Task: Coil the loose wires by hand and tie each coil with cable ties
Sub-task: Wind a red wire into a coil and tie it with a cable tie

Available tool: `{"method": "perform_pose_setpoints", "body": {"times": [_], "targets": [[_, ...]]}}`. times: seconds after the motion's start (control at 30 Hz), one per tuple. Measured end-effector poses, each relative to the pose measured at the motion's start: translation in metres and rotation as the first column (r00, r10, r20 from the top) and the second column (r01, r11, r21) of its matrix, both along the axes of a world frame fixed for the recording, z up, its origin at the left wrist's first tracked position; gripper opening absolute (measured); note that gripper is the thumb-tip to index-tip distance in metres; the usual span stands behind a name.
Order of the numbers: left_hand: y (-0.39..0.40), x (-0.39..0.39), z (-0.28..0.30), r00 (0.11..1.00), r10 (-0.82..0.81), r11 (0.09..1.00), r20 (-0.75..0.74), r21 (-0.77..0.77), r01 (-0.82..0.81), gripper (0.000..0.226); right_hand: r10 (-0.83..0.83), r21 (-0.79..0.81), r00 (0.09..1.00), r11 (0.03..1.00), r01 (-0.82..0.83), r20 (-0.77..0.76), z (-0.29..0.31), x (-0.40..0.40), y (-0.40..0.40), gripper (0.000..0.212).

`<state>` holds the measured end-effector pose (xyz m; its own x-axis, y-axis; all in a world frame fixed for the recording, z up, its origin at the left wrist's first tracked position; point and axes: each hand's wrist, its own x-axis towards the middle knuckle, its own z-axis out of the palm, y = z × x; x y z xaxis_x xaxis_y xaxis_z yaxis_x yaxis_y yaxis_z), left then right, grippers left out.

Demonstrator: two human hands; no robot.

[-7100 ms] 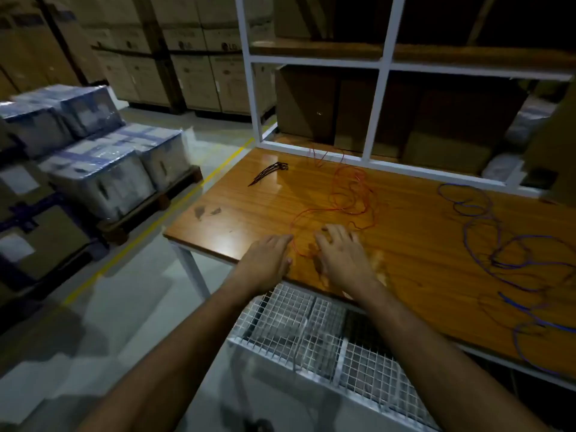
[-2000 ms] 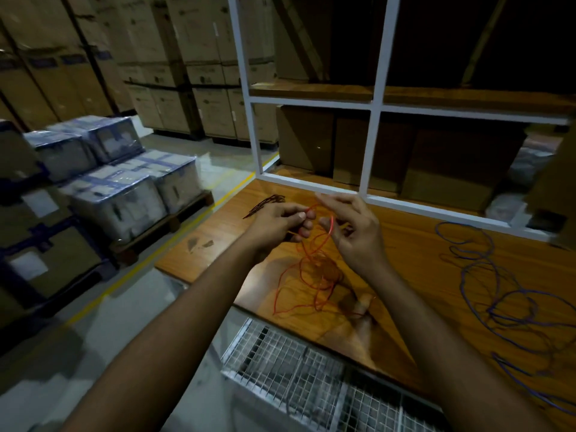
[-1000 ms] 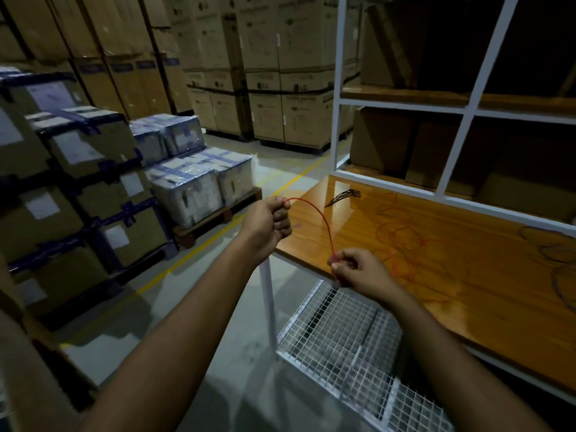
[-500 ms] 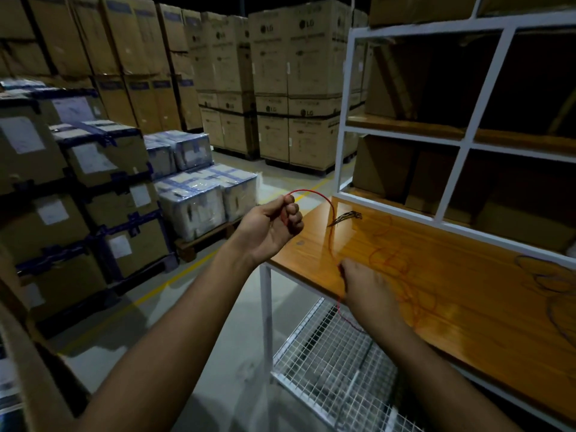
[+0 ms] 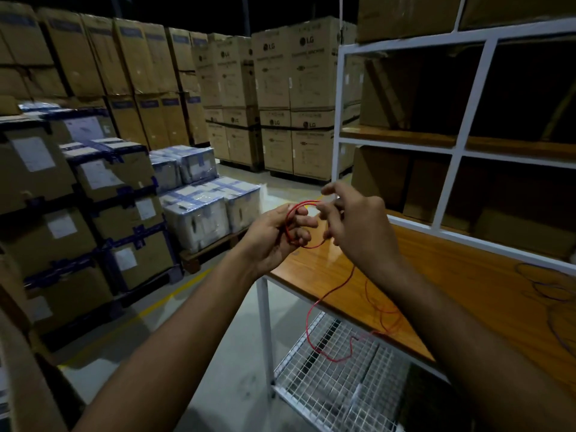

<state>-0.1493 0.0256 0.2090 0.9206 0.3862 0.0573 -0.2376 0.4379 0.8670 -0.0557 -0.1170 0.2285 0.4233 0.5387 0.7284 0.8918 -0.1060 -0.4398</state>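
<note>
**Red wire looped at frame centre, both hands on it**

Head view, the only one we have. We see the left hand [image 5: 274, 235] at centre frame w/ fingers curled round a small loop of red wire [image 5: 307, 310]; thumb and forefinger pinch the strands together. The right hand [image 5: 358, 227] sits just beside it, to the right, fingers spread and loosely bent; its fingertips touch the top of the loop, though we can't tell if they actually pinch it. From the loop the wire hangs down, trails over the front edge of the wooden table [image 5: 467, 294] at centre right, and sags in front of the wire-mesh shelf [image 5: 330, 378] at lower centre. More red wire lies tangled on the tabletop, partly hidden by the right forearm. A blue wire [image 5: 542, 285] lies loose at the far right edge.

Containers: the white shelf frame [image 5: 467, 101] at upper right holds brown cartons in its compartments, all closed, contents unseen. Stacked LG cartons [image 5: 280, 88] fill the upper centre; wrapped boxes [image 5: 208, 210] sit on a pallet at centre left.
</note>
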Motion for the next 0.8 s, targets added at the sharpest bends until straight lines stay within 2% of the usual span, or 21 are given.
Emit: {"method": "perform_pose_setpoints", "body": {"times": [0.1, 0.2, 0.27, 0.33, 0.37, 0.43, 0.5, 0.57, 0.67, 0.73, 0.77, 0.8], "targets": [[-0.005, 0.0, 0.002, 1.0, 0.007, 0.999, 0.003, -0.04, -0.007, 0.031, -0.045, -0.082, 0.992, 0.996, 0.035, -0.119, 0.007, 0.013, 0.006, 0.024], [-0.006, -0.003, 0.006, 1.0, -0.014, 0.991, 0.019, -0.135, 0.017, 0.031, 0.016, -0.187, 0.96, 0.98, -0.071, -0.28, 0.004, 0.023, 0.011, 0.026], [-0.008, -0.005, 0.009, 0.999, -0.039, 0.985, 0.028, -0.167, 0.043, 0.03, 0.073, -0.116, 0.859, 0.981, -0.152, -0.507, 0.001, 0.029, 0.013, 0.033], [-0.01, -0.006, 0.009, 0.999, -0.032, 0.991, 0.043, -0.126, 0.038, 0.031, 0.139, -0.018, 0.71, 0.978, -0.208, -0.69, -0.001, 0.031, 0.013, 0.035], [-0.011, -0.006, 0.009, 0.998, -0.029, 0.994, 0.055, -0.105, 0.035, 0.031, 0.166, 0.014, 0.655, 0.973, -0.231, -0.737, -0.001, 0.031, 0.013, 0.036], [-0.011, -0.006, 0.008, 0.994, -0.045, 0.992, 0.095, -0.112, 0.055, 0.032, 0.199, 0.035, 0.604, 0.962, -0.272, -0.772, -0.002, 0.029, 0.013, 0.037], [-0.008, -0.006, 0.009, 0.988, -0.056, 0.985, 0.146, -0.156, 0.079, 0.034, 0.199, -0.015, 0.595, 0.942, -0.334, -0.779, -0.006, 0.03, 0.012, 0.044], [-0.001, -0.006, 0.013, 0.982, -0.029, 0.973, 0.188, -0.219, 0.071, 0.035, 0.195, -0.109, 0.57, 0.884, -0.455, -0.798, -0.017, 0.039, 0.006, 0.043], [0.008, -0.009, 0.019, 0.971, 0.03, 0.961, 0.235, -0.273, 0.037, 0.037, 0.221, -0.101, 0.407, 0.765, -0.637, -0.886, -0.047, 0.058, -0.008, 0.023], [0.014, -0.01, 0.022, 0.967, 0.066, 0.961, 0.248, -0.276, 0.005, 0.038, 0.219, 0.039, 0.215, 0.782, -0.622, -0.952, -0.066, 0.06, -0.014, 0.023], [0.017, -0.01, 0.023, 0.967, 0.081, 0.964, 0.243, -0.266, -0.014, 0.038, 0.23, 0.125, 0.119, 0.816, -0.564, -0.966, -0.073, 0.058, -0.014, 0.025], [0.018, -0.01, 0.025, 0.967, 0.091, 0.969, 0.237, -0.247, -0.031, 0.037, 0.243, 0.18, 0.071, 0.856, -0.484, -0.967, -0.078, 0.054, -0.013, 0.026]]}}
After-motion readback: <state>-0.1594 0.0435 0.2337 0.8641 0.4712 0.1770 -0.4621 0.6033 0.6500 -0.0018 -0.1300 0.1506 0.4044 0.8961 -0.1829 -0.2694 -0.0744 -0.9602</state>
